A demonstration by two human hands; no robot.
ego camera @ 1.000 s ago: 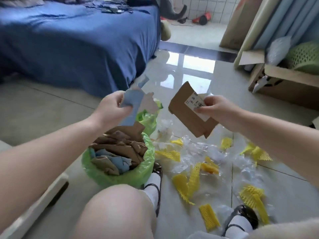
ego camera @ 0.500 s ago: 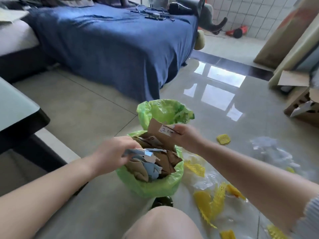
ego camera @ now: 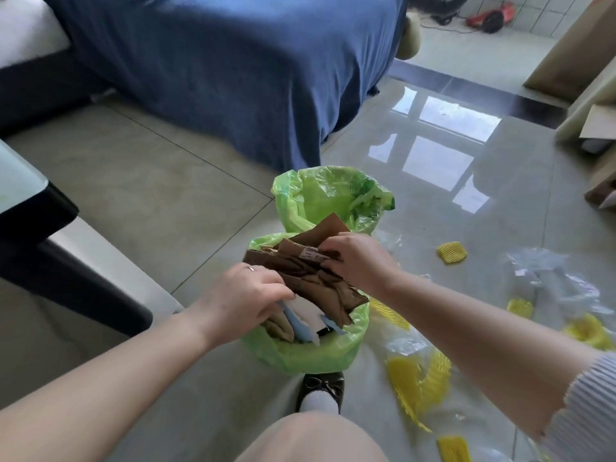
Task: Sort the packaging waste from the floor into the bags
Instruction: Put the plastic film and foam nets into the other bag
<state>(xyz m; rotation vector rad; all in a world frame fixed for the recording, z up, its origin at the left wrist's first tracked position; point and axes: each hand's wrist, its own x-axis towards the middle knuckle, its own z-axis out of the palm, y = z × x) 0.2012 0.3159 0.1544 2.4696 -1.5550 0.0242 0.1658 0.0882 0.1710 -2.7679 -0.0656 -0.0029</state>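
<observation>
At the far left, the dark-edged corner of a low table [ego camera: 36, 208] enters the view, with the blue bed cover [ego camera: 233, 71] hanging to the floor behind it.

The left hand [ego camera: 245, 296] is over the near-left rim of the near green bag [ego camera: 310, 353]. Its fingers are curled downward onto the pale blue and white scraps [ego camera: 308, 323] at the bag's mouth; whether they pinch a scrap or only press on it cannot be determined, because the fingertips are hidden by the hand and the cardboard. A ring is visible on one finger.

The near green bag stands on the floor tiles [ego camera: 160, 181] directly ahead of the person's black shoe [ego camera: 321, 390]. It is filled above its rim with crumpled brown cardboard pieces [ego camera: 311, 278]. The scraps lie in the bag below and to the right of the left hand's fingers.

The right hand [ego camera: 355, 260] is over the far-right side of the same bag. Its fingers are curled around the labelled cardboard piece [ego camera: 308, 250], gripping it at its right end; the piece extends leftward from the grip and lies on top of the cardboard pile.

A second green bag [ego camera: 333, 195] stands open, touching the first bag on its far side.

To the right, yellow foam nets [ego camera: 418, 383] and clear plastic wrap [ego camera: 550, 278] are scattered on the floor, apart from both hands. An open cardboard box [ego camera: 600, 128] is at the right edge.
</observation>
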